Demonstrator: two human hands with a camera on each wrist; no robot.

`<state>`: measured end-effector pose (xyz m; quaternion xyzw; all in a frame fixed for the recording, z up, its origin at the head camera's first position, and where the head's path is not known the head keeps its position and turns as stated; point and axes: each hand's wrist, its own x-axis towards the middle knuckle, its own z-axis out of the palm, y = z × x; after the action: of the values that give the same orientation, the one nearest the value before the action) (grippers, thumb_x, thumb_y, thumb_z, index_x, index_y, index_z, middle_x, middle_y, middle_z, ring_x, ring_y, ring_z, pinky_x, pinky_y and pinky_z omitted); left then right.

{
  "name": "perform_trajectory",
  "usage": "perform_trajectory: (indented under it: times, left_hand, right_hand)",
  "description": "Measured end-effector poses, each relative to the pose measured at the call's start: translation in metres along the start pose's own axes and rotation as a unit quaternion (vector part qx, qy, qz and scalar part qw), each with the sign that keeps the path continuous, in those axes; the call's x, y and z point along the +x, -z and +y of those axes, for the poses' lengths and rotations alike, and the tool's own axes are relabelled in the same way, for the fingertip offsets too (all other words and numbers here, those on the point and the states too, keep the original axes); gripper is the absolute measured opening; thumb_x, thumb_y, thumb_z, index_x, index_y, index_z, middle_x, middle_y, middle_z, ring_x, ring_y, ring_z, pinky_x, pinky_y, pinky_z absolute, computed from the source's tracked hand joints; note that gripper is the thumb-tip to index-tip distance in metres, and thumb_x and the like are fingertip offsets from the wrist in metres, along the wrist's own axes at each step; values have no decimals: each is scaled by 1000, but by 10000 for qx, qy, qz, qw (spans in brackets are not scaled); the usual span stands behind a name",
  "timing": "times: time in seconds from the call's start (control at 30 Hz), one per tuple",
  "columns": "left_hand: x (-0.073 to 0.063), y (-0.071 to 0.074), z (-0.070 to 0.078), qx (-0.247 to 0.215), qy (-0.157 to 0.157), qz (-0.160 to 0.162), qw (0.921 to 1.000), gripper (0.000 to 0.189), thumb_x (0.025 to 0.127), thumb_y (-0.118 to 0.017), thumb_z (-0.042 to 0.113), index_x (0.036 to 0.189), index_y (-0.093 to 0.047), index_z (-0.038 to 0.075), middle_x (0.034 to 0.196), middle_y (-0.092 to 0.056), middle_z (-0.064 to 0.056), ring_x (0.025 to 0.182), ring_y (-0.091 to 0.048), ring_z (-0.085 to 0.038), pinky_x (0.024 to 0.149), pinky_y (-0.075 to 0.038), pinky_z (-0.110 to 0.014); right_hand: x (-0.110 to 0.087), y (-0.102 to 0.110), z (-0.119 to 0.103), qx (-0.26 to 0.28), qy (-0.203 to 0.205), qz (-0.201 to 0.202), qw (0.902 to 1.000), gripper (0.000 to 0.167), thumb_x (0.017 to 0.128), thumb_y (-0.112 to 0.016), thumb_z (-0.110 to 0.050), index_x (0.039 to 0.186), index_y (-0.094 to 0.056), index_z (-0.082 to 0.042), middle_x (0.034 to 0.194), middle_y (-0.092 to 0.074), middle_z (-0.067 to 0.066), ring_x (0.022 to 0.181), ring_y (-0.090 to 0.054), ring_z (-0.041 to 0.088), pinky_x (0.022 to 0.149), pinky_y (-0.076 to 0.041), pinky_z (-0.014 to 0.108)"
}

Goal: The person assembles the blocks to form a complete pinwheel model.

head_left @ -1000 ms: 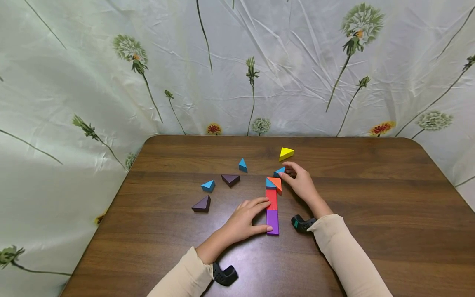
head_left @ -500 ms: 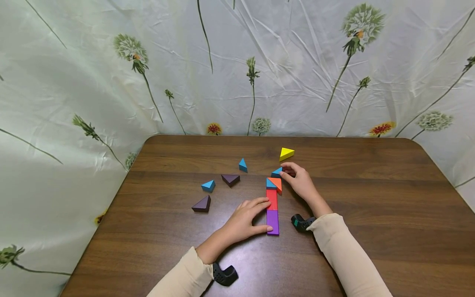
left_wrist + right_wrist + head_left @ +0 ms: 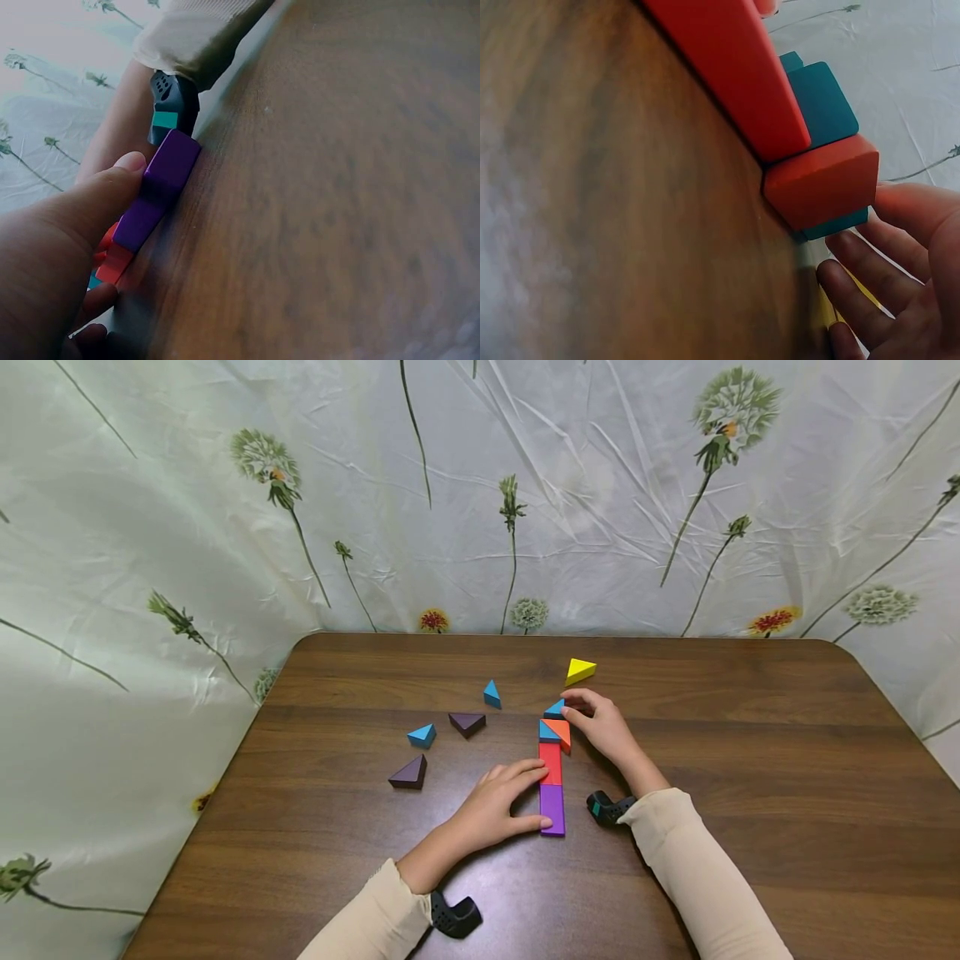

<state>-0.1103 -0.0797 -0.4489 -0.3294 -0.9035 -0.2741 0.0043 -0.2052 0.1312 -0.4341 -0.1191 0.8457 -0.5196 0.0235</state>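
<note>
In the head view, a column of toy blocks runs away from the person: a purple block (image 3: 552,810), a red block (image 3: 551,764), then a small blue triangular block beside an orange triangular block (image 3: 562,732). My left hand (image 3: 487,810) lies along the column's left side, thumb touching the purple block and outstretched fingertips on the red one. Just beyond the column's far end, my right hand (image 3: 603,727) pinches another blue triangular block (image 3: 555,709) between thumb and fingers. In the right wrist view that piece is mostly hidden behind the orange block (image 3: 825,180).
A yellow triangular block (image 3: 580,672) lies behind the right hand. To the left are loose blue triangular blocks (image 3: 422,736) and dark purple triangular blocks (image 3: 408,772). A flowered curtain (image 3: 420,552) hangs behind the wooden table (image 3: 750,735).
My right hand has slid the blue triangular block a little to the left, over the far end of the column. The left hand has stayed in place.
</note>
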Motion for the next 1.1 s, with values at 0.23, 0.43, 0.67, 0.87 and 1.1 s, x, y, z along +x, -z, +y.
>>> perform_trajectory:
  times: [0.23, 0.43, 0.67, 0.87, 1.1]
  left_hand:
    - [0, 0, 1, -14, 45, -53, 10000, 67, 80, -56, 55, 133, -45, 17, 137, -37, 7, 114, -41, -16, 92, -34, -38]
    - [0, 0, 1, -13, 37, -50, 10000, 67, 80, -57, 55, 133, -45, 17, 137, -37, 6, 113, -42, -16, 92, -34, -37]
    - [0, -1, -1, -9, 7, -2, 10000, 66, 80, -58, 54, 133, -46, 17, 137, -38, 6, 112, -42, -16, 91, -35, -36]
    - [0, -1, 0, -13, 3, 2, 10000, 66, 80, -58, 53, 133, -46, 16, 137, -38, 6, 111, -43, -16, 91, -35, -36]
    - [0, 1, 1, -18, 37, -60, 10000, 66, 80, -59, 52, 133, -46, 16, 137, -38, 5, 113, -42, -17, 92, -33, -37]
  right_hand:
    - [-1, 0, -2, 7, 35, -55, 10000, 30, 89, -57, -17, 115, -56, -1, 105, -59, 15, 96, -52, 27, 86, -39, 43]
    - [-1, 0, -1, -22, 111, -115, 9999, 29, 89, -57, -16, 114, -57, -1, 104, -59, 14, 94, -52, 26, 83, -40, 41]
    - [-1, 0, 0, 6, 193, -174, 9997, 29, 89, -58, -16, 114, -57, -1, 104, -59, 14, 92, -52, 26, 80, -41, 39]
    - [-2, -1, -1, 57, 166, -228, 9996, 28, 88, -58, -14, 113, -57, -1, 104, -59, 14, 93, -52, 25, 81, -41, 39]
    - [-1, -1, 0, 76, 196, -221, 9995, 30, 88, -58, -16, 114, -57, -1, 103, -60, 13, 92, -53, 24, 80, -41, 38]
